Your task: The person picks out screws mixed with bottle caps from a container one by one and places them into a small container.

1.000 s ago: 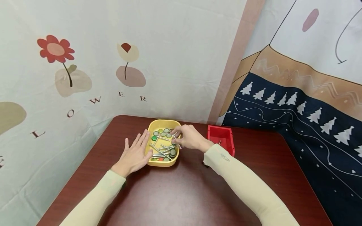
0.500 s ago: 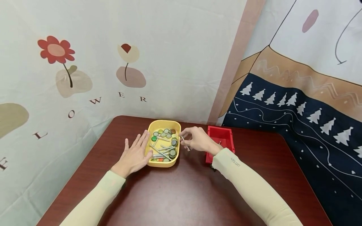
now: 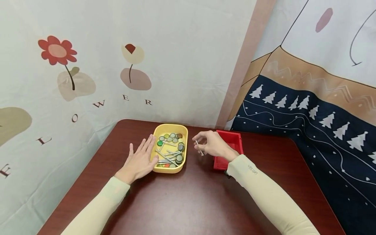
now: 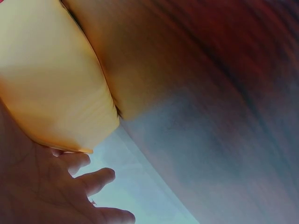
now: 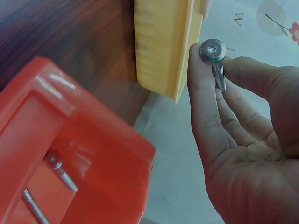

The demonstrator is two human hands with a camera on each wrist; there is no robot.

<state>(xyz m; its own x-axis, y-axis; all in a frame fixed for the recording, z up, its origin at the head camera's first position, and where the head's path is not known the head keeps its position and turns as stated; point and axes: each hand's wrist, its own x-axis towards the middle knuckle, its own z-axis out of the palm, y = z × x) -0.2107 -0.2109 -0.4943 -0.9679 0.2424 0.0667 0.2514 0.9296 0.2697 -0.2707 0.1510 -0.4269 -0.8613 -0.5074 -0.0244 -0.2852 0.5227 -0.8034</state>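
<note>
My right hand [image 3: 215, 145] pinches a silver bolt [image 5: 214, 53] between thumb and forefinger, between the yellow tray [image 3: 185, 156] and the red bin [image 3: 241, 143]. The bolt's round head with a hex socket faces the right wrist camera. My left hand [image 3: 138, 163] rests with straight, spread fingers along the tray's left side. Inside the tray lie several long bolts [image 3: 167, 158] and several round bottle caps [image 3: 175, 140], mostly grey, some green or yellow. In the right wrist view, a bolt [image 5: 63, 173] and part of another bolt [image 5: 35, 205] lie in the red bin.
Both containers stand near the back edge of a dark red-brown table [image 3: 182, 202]. A printed cloth [image 3: 188, 65] hangs right behind it, and a dark blue patterned cloth [image 3: 282, 117] hangs at the right. My right forearm passes over the table in front of the bin.
My right hand has lifted the bolt out of the yellow tray and moved right, past its rim toward the red bin. My left hand has stayed at the tray's side.
</note>
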